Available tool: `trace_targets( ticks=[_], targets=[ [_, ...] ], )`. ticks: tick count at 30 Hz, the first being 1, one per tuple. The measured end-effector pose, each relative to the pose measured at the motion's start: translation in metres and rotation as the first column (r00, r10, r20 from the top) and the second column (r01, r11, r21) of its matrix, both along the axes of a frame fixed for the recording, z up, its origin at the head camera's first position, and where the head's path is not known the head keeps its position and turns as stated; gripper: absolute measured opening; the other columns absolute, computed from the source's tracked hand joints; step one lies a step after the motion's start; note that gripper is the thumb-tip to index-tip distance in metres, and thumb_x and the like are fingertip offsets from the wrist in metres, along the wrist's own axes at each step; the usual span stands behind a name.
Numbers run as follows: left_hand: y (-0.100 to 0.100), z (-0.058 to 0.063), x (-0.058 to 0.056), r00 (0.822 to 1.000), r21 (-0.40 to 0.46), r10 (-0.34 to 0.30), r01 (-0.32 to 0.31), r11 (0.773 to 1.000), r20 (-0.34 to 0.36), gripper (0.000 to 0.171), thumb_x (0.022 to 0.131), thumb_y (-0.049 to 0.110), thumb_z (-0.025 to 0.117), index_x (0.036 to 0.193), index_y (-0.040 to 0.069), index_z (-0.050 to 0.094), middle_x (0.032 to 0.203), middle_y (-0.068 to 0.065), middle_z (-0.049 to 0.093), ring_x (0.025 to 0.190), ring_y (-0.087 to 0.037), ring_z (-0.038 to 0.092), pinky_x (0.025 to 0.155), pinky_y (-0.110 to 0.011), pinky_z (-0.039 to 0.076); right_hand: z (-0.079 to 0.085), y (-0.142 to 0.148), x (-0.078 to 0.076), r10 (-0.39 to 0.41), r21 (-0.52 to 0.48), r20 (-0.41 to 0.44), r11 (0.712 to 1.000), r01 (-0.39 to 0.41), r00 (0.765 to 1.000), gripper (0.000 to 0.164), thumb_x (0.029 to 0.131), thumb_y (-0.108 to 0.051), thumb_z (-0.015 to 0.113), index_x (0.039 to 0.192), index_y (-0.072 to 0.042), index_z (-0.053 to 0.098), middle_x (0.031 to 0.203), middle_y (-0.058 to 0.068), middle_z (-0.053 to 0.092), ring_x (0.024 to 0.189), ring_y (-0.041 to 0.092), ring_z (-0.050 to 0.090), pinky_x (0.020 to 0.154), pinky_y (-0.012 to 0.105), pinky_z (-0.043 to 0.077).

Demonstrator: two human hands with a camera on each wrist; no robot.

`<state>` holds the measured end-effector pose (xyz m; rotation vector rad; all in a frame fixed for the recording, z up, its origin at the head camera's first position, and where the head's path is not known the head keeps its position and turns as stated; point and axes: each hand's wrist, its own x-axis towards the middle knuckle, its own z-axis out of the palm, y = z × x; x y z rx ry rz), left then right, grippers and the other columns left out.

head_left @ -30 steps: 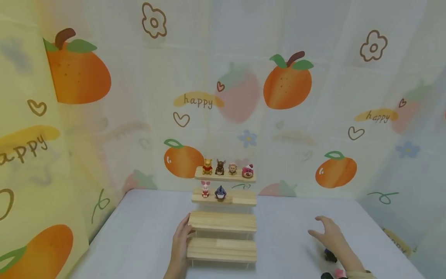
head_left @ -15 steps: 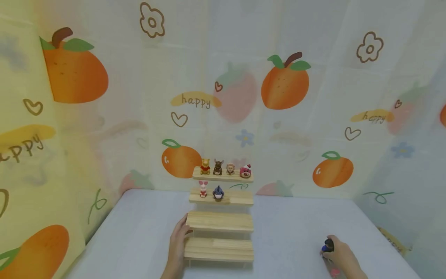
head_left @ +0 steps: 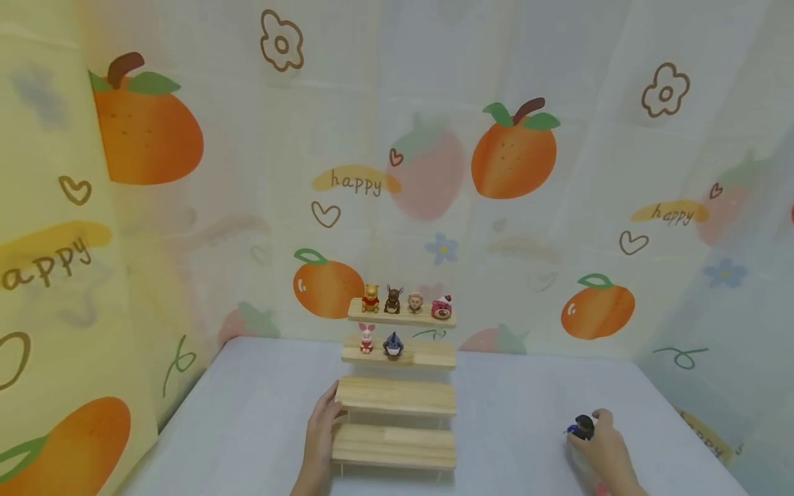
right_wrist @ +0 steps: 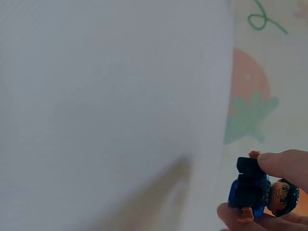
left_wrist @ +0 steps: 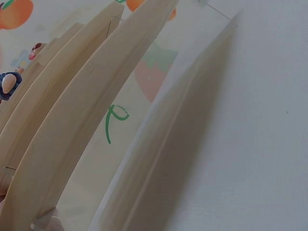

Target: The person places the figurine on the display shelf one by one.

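A small toy figure [head_left: 582, 427] with black hair and blue and black clothes is pinched in my right hand [head_left: 608, 448], above the table at the right. In the right wrist view the figure [right_wrist: 250, 185] lies sideways between thumb and fingers, its printed face visible. My left hand [head_left: 319, 430] holds the left end of the tiered wooden display shelf [head_left: 397, 394], fingers at the edge of its second step from the front. The left wrist view shows the wooden steps [left_wrist: 82, 101] from the side, without the hand.
Several small figurines stand on the top step [head_left: 403, 319]. A piglet figurine [head_left: 367, 340] and a blue donkey figurine [head_left: 393, 345] are on the step below. A bit of pink [head_left: 601, 488] shows beside my right wrist. A fruit-printed curtain [head_left: 409, 103] hangs behind the white table [head_left: 515, 413].
My right hand came down to the dark-haired figure, took hold of it and has raised it slightly away from me. The left hand keeps its place on the shelf.
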<state>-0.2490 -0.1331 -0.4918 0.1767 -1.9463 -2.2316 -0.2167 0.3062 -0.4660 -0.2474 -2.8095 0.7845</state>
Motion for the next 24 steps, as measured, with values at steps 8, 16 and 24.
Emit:
trace_targets(
  ticks=[8,16,24],
  targets=[
    [-0.002,0.002,0.003,1.0,-0.019,0.018,-0.018,1.0,-0.011,0.046,0.093,0.024,0.044,0.133,0.003,0.04,0.124,-0.014,0.048,0.09,-0.016,0.048,0.08,-0.037,0.033,0.026,-0.035,-0.007,0.041,-0.126,-0.173,0.99,-0.064,0.984,0.052,0.074,-0.008,0.069,0.103,0.012,0.031,0.082,0.027,0.059,0.072,0.033,0.059,0.058,0.037,0.047],
    [-0.003,0.0,0.003,1.0,0.0,0.009,-0.009,1.0,-0.022,0.046,0.093,0.024,0.043,0.134,0.002,0.038,0.128,-0.014,0.045,0.09,-0.014,0.049,0.082,-0.037,0.033,0.052,-0.077,-0.013,0.188,-0.048,-0.451,0.971,-0.234,0.873,0.048,0.067,-0.003,0.076,0.1,0.006,0.041,0.079,0.017,0.064,0.062,0.019,0.059,0.052,0.025,0.047],
    [-0.001,-0.001,0.004,0.999,-0.019,-0.006,0.005,1.0,-0.035,0.047,0.093,0.025,0.043,0.134,0.002,0.038,0.131,-0.014,0.043,0.092,-0.016,0.048,0.085,-0.04,0.032,0.071,-0.126,-0.024,0.294,-0.043,-0.537,0.926,-0.374,0.791,0.048,0.07,-0.006,0.075,0.106,0.004,0.044,0.083,0.01,0.065,0.067,0.019,0.06,0.056,0.027,0.047]
  ],
)
